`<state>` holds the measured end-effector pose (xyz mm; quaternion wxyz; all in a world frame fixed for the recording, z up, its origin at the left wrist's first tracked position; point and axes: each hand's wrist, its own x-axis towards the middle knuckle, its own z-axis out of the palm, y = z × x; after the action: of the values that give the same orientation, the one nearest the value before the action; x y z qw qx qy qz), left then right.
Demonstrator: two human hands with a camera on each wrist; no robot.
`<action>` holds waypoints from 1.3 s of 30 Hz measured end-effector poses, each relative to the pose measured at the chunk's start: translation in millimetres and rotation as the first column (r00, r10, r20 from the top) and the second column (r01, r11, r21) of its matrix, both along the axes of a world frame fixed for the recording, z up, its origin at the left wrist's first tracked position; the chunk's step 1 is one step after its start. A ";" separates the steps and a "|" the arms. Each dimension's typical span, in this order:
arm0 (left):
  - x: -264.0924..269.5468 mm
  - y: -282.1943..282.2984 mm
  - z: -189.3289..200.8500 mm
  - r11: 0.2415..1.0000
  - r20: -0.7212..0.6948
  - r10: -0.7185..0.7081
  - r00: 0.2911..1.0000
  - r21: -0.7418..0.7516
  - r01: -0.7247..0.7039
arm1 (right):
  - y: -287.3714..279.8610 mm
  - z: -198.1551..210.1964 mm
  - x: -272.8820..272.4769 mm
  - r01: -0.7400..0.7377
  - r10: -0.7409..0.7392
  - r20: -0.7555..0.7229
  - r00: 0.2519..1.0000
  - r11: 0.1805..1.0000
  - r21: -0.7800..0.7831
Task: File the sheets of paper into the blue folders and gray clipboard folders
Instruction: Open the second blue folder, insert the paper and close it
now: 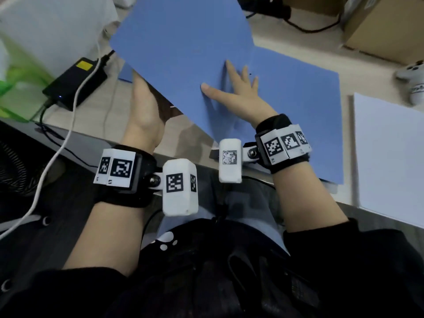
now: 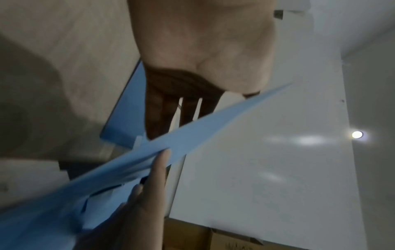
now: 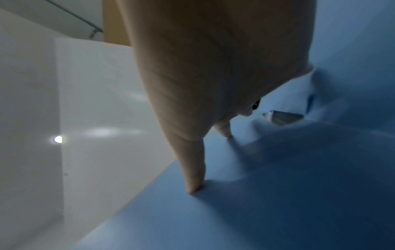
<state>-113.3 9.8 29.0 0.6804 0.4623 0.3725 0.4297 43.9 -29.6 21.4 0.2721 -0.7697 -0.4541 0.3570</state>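
A blue folder (image 1: 298, 115) lies open on the desk (image 1: 296, 48). Its left cover (image 1: 181, 37) is raised and tilted. My left hand (image 1: 143, 106) is under that cover's near edge; the left wrist view shows its fingers (image 2: 162, 111) straight behind the cover (image 2: 192, 132). My right hand (image 1: 234, 92) lies flat with spread fingers on the folder's inside near the fold, fingertips (image 3: 193, 187) pressing the blue surface (image 3: 278, 194). A stack of white sheets (image 1: 390, 152) sits at the right. No gray clipboard folder is in view.
Another blue folder (image 1: 125, 74) peeks out under the raised cover at the left. A black power adapter (image 1: 73, 82) with a white cable (image 1: 55, 157) lies left. A cardboard box (image 1: 385, 24) and a small white toy (image 1: 413, 79) stand at the back right.
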 end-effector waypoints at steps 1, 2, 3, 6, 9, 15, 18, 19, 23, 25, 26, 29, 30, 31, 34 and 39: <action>-3.0 2.1 -1.9 0.998 0.022 0.061 0.998 0.001 -0.061 | 1.0 -3.2 -1.2 0.007 -0.005 0.035 0.999 0.998 -0.061; -8.3 4.9 -4.0 0.991 0.053 0.133 0.990 -0.016 -0.132 | 2.8 -5.9 -4.0 0.001 0.007 0.074 0.997 0.994 -0.112; -12.5 7.6 -5.7 0.980 0.090 0.199 0.976 -0.042 -0.196 | 3.8 -8.8 -5.2 -0.007 0.024 0.111 0.994 0.988 -0.151; -24.8 14.4 -11.2 0.940 0.141 0.340 0.930 -0.083 -0.331 | 4.7 -16.6 -8.6 -0.032 0.073 0.182 0.981 0.976 -0.218; -31.5 20.5 -17.0 0.865 0.013 0.502 0.865 0.011 -0.502 | 6.1 -23.1 -10.6 -0.048 0.104 0.217 0.971 0.968 -0.247; -31.2 29.1 -32.9 0.727 -0.271 0.675 0.687 0.403 -0.555 | 0.9 -22.9 -5.2 -0.067 0.117 0.200 0.973 0.968 -0.242; -25.2 27.9 -35.0 0.617 -0.314 0.750 0.582 0.649 -0.445 | -0.5 -22.5 0.9 -0.072 0.111 0.178 0.978 0.975 -0.212; -21.1 27.8 -34.7 0.598 -0.336 0.751 0.569 0.712 -0.369 | -1.4 -23.0 3.2 -0.068 0.101 0.168 0.981 0.979 -0.190; 0.8 30.4 -30.4 0.746 -0.493 0.403 0.771 0.665 0.035 | -5.9 -30.0 13.9 -0.023 0.026 0.069 0.997 0.999 -0.038; 16.3 27.1 -32.9 0.768 -0.618 0.130 0.776 0.557 0.316 | -8.6 -32.6 20.5 0.045 -0.040 -0.058 0.998 0.995 0.084; 24.4 24.8 -35.9 0.750 -0.676 0.036 0.736 0.505 0.427 | -10.2 -33.1 23.7 0.101 -0.085 -0.118 0.989 0.986 0.135; 44.3 17.0 -48.5 0.700 -0.837 -0.076 0.542 0.342 0.627 | -16.1 -38.4 35.2 0.236 -0.216 -0.131 0.967 0.959 0.157; 49.4 15.1 -51.7 0.684 -0.867 -0.075 0.493 0.315 0.658 | -17.5 -41.1 39.6 0.271 -0.256 -0.116 0.960 0.952 0.140; 52.4 14.0 -54.2 0.675 -0.879 -0.073 0.471 0.304 0.672 | -18.2 -43.9 42.5 0.305 -0.290 -0.119 0.950 0.944 0.127; 59.0 11.6 -57.9 0.665 -0.870 -0.096 0.484 0.306 0.681 | -17.5 -47.6 48.9 0.374 -0.356 -0.147 0.923 0.920 0.117; 61.4 12.2 -59.2 0.661 -0.860 -0.091 0.501 0.324 0.676 | -6.7 -44.4 52.9 0.410 -0.400 -0.094 0.912 0.902 0.135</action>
<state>-51.8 22.0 -30.2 0.3296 0.8744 0.3411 0.1022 96.8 -36.3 -23.0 0.4124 -0.8124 -0.3010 0.2816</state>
